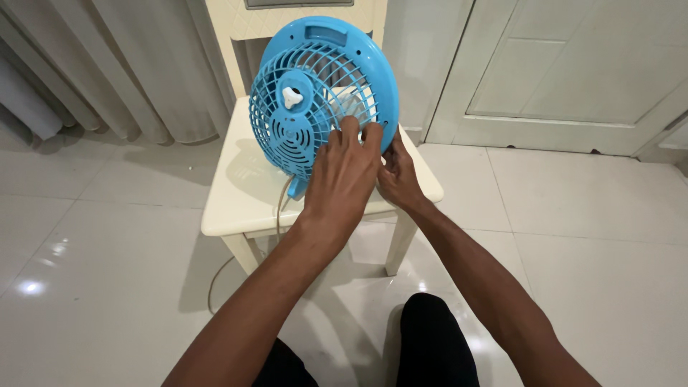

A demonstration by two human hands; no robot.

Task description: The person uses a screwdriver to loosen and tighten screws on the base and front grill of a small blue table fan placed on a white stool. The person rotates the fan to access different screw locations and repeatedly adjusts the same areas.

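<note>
A round blue table fan [308, 100] stands upright on the seat of a cream chair [236, 193], its rear grille and white knob facing me. My left hand [344, 175] presses on the lower right of the grille, fingers curled into the bars. My right hand [398, 175] grips the fan's right rim from the side, partly hidden behind my left hand. A beige cord [279, 215] hangs from under the fan over the seat's front edge to the floor.
White glossy floor tiles [573, 236] surround the chair. Pale curtains [129, 72] hang at the back left. A white panelled door [559, 64] stands at the back right. My dark-clothed knees [430, 344] show at the bottom.
</note>
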